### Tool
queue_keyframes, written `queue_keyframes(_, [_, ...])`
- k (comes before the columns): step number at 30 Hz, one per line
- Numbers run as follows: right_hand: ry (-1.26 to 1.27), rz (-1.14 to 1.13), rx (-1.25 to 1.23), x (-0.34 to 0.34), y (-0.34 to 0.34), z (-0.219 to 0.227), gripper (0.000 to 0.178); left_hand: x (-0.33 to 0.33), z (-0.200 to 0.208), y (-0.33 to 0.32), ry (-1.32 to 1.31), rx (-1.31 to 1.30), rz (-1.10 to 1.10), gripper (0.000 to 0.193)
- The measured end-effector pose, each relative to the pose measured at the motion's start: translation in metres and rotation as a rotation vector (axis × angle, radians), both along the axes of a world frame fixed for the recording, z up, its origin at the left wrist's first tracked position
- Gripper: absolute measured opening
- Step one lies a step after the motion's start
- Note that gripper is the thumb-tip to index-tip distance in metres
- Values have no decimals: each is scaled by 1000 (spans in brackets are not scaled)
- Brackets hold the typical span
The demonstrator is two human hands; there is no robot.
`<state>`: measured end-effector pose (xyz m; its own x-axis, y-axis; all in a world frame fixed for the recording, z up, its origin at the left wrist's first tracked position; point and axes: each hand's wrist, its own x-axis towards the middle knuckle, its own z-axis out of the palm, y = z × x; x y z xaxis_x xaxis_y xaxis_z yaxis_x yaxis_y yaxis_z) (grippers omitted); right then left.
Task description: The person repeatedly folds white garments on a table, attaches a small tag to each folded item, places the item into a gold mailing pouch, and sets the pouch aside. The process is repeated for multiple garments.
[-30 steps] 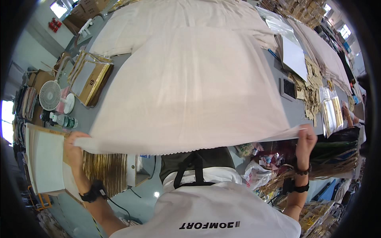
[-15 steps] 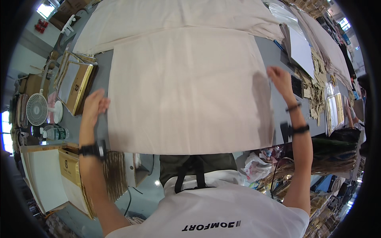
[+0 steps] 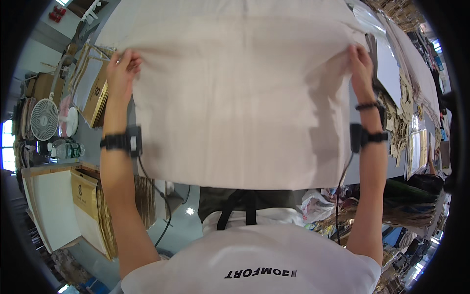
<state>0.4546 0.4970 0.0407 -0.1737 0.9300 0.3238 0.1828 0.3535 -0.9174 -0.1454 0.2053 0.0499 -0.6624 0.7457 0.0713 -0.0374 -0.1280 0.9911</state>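
A wide cream cloth (image 3: 235, 112) covers the middle of the grey table, its near edge hanging at the table's front. My left hand (image 3: 124, 68) pinches the cloth's left edge toward the far side. At the opposite edge my right hand (image 3: 361, 63) grips the fabric the same way, fingers closed. Creases run inward from both hands, and the cloth between them looks lifted and pulled taut. Shadows fall on the fabric beside my right arm. Both wrists carry black strapped devices with cables.
Gold-edged packets (image 3: 93, 90) are stacked at the left, near a small white fan (image 3: 45, 119) and a clear bottle (image 3: 67, 149). A white board (image 3: 388, 66) and brown paper tags (image 3: 399, 120) lie right. An open box (image 3: 54, 210) stands lower left.
Both hands have moved away from me, up along the sides, and now hold the cloth's edges. The cloth has lifted and spread over its far fold.
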Motion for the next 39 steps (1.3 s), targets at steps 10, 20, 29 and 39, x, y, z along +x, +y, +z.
queue_keyframes(10, [-633, 89, 5, 123, -147, -16, 22, 10, -53, -225, 562, -598, -33, 26])
queue_keyframes(20, [-744, 128, 209, 35, -72, -45, 43, 5, -52, -94, 890, -603, -37, 46])
queue_keyframes(29, [-553, -354, 376, -18, -9, 1, 38, 4, -2, 12, 935, -279, 223, 36])
queue_keyframes(39, [-412, -111, 258, 84, -171, 16, 18, 54, 23, -183, 825, -92, -11, 27])
